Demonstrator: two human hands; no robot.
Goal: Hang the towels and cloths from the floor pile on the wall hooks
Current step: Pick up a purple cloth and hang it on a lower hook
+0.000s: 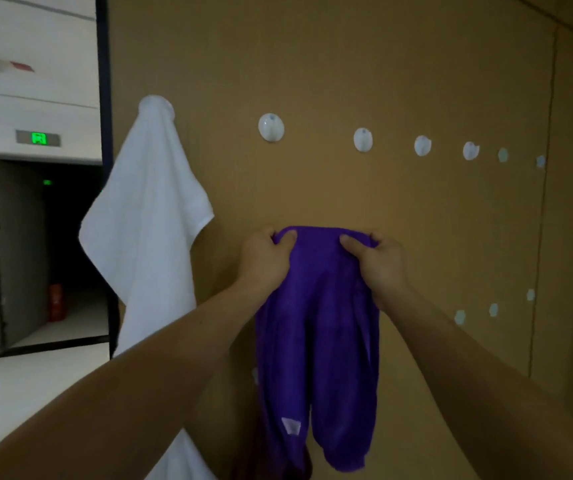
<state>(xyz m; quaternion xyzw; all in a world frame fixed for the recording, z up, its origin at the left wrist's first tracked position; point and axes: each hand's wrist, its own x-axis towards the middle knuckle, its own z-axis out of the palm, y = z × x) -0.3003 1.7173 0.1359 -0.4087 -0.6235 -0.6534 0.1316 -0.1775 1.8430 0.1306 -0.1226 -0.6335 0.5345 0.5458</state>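
- Left hand point(264, 258) and right hand point(380, 259) each pinch the purple cloth's point(318, 341) bunched top edge, below the bare hook point(271, 127).
- Risk: thick bunching slips off that hook, or brushes the white towel point(150, 209) loose.

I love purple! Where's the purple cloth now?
In the head view's middle, the purple cloth hangs from the left hand and right hand, right of the white towel, below the bare hooks.

Towel point(146, 216): one. Cloth point(316, 323): one. Bare hooks point(271, 128): six along the upper row, three along the lower
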